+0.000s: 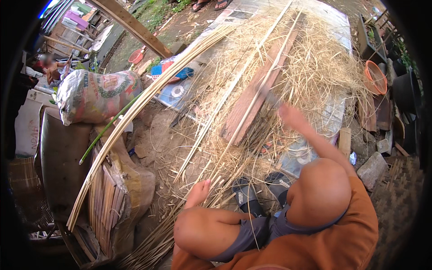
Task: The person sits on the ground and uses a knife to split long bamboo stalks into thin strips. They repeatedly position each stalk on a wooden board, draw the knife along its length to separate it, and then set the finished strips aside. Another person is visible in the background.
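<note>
A reddish-brown plank (245,112) slopes away from my feet, and a long, thin bamboo strip (271,71) lies along it. My left hand (198,193) is closed beside my left knee, at the strip's near end, which its fingers partly hide. Over the plank's right edge, my right hand (290,117) is closed on a knife (269,97). Motion smears its grey blade, which is at the strip. Another pale strip (234,85) runs alongside the plank on the left.
Curly shavings (310,63) cover the sheet around the plank. A bundle of long strips (148,93) arches at left over a sack (99,92) and a torn seat (135,184). An orange basket (375,77) stands at right. Another person (53,72) is far left.
</note>
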Demonstrator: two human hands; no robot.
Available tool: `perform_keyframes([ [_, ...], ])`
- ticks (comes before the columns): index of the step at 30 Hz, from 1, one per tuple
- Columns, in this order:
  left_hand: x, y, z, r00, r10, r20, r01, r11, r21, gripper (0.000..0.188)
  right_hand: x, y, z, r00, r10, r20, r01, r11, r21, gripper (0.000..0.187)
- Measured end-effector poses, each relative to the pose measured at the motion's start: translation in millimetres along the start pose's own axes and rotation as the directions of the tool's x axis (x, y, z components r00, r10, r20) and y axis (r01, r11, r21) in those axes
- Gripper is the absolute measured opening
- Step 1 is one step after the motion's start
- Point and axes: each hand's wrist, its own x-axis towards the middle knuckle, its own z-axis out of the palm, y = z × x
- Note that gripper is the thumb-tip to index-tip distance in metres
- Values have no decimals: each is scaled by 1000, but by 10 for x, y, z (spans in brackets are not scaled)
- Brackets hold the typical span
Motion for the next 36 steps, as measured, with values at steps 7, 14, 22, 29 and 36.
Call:
perform_keyframes([
  [7,-569,-578,-29,993,-77,-84,58,976,-209,46,-279,-252,262,976,-201,-83,192,976,-106,49],
  [14,180,-105,-26,994,109,-31,-113,967,-230,53,-712,-1234,357,797,-584,156,594,804,-26,48],
  [22,110,-83,12,995,-59,81,86,918,-386,47,-343,-657,90,999,-27,27,20,976,218,41],
  [29,169,-84,34,985,95,-146,-107,991,-78,44,-143,-659,161,998,-51,-32,54,996,71,50],
  [36,-90,-331,170,989,43,-140,-64,987,-148,44,-36,83,186,998,-64,-28,62,996,-63,49],
])
